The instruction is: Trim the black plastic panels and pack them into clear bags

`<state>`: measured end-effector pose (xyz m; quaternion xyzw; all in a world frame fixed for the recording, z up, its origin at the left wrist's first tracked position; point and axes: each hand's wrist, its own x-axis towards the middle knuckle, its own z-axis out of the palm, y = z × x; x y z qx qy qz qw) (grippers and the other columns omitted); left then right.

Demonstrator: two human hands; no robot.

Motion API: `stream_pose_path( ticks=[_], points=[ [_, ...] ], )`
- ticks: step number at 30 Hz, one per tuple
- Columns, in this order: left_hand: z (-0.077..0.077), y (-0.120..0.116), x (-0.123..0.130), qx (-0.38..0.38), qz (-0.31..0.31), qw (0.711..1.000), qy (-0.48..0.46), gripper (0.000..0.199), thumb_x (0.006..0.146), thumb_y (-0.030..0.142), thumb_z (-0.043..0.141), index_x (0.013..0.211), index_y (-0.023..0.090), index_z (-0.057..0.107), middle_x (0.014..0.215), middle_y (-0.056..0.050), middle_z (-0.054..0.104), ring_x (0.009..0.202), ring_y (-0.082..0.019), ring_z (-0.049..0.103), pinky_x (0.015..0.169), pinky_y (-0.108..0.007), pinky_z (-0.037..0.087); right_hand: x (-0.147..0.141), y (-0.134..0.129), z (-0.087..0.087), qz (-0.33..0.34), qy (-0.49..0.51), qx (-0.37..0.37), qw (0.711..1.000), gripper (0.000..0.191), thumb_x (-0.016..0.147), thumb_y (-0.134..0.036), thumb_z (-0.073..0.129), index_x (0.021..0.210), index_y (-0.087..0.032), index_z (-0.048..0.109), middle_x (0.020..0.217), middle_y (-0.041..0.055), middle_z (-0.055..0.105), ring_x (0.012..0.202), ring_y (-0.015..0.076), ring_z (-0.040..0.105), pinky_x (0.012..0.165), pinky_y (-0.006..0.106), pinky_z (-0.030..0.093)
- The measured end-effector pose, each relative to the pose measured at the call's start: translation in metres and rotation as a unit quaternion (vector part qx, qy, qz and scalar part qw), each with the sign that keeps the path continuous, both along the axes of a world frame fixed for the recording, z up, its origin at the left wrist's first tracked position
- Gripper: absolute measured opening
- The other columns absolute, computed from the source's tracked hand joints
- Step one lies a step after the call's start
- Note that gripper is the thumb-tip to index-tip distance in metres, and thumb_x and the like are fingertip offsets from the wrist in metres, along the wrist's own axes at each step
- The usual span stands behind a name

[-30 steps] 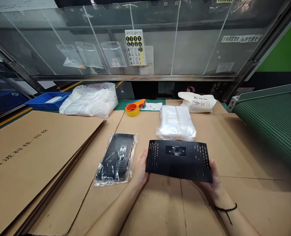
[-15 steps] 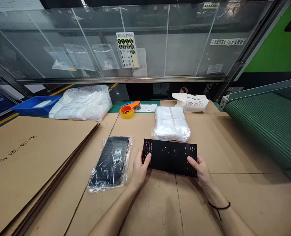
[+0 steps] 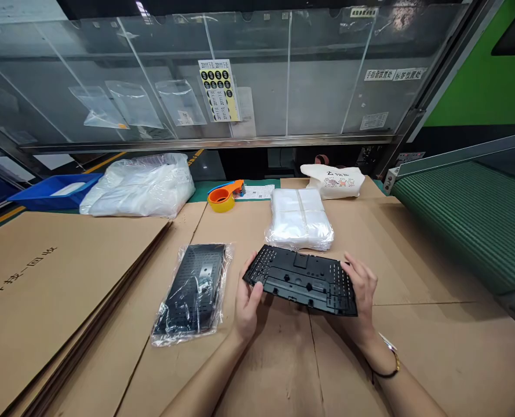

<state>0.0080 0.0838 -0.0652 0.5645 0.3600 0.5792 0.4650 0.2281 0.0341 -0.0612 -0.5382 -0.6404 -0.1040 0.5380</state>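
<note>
A black slotted plastic panel [image 3: 303, 279] is held over the cardboard, its ribbed side with clips and bosses facing up. My left hand [image 3: 247, 298] grips its left end, thumb on the near corner. At the right end, my right hand [image 3: 361, 289] holds the edge, fingers along the far corner and side. To the left lies another black panel [image 3: 193, 289] inside a clear plastic bag. Just beyond the held panel rests a banded stack of clear bags [image 3: 300, 220].
Stacked cardboard sheets [image 3: 66, 278] lie at left. Farther back are a blue tray [image 3: 53, 194], a large plastic bundle [image 3: 138, 185], an orange tape dispenser [image 3: 225, 196] and a white printed pouch [image 3: 333, 180]. A green conveyor [image 3: 470, 214] runs at right.
The held panel has been turned over from its flat face to its ribbed side. My right hand has shifted its grip, with the fingers now at the far right corner.
</note>
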Motion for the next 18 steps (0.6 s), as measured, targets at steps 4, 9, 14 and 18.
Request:
stream_pose_path(
  ticks=[4,9,14,18],
  points=[
    [0.001,-0.003,0.004,0.078,0.019,0.997,0.016,0.052,0.096,0.034,0.045,0.145,0.024,0.034,0.153,-0.007,0.032,0.14,-0.022,0.032,0.116,-0.033,0.028,-0.002,0.002,-0.003,-0.039,0.027,-0.041,0.998,0.066,0.091,-0.022,0.053,0.151,-0.027,0.024,0.154,0.012,0.029,0.138,0.0325,0.03,0.107,0.06,0.028],
    [0.001,-0.002,0.004,0.125,0.039,0.991,0.04,0.053,0.096,0.032,0.044,0.147,0.028,0.031,0.154,-0.004,0.03,0.142,-0.02,0.027,0.118,-0.03,0.022,-0.002,0.002,-0.009,0.014,0.103,-0.096,0.99,0.072,0.091,-0.024,0.055,0.153,-0.026,0.018,0.154,0.01,0.031,0.139,0.0274,0.034,0.11,0.051,0.034],
    [-0.007,-0.003,0.002,0.112,0.032,0.992,0.04,0.055,0.096,0.033,0.046,0.148,0.03,0.028,0.157,-0.004,0.025,0.144,-0.022,0.022,0.119,-0.035,0.02,-0.001,0.001,-0.011,0.037,0.139,-0.062,0.988,0.077,0.088,-0.025,0.061,0.153,-0.028,0.019,0.156,0.0079,0.027,0.14,0.0283,0.031,0.113,0.054,0.028],
    [-0.018,-0.004,0.0,0.113,0.032,0.992,0.039,0.058,0.095,0.032,0.047,0.149,0.034,0.024,0.158,-0.001,0.023,0.145,-0.021,0.02,0.12,-0.039,0.021,0.004,0.003,-0.014,0.049,0.114,-0.017,0.992,0.079,0.086,-0.023,0.065,0.151,-0.032,0.022,0.158,0.0049,0.021,0.143,0.0277,0.025,0.115,0.056,0.021]
  ],
)
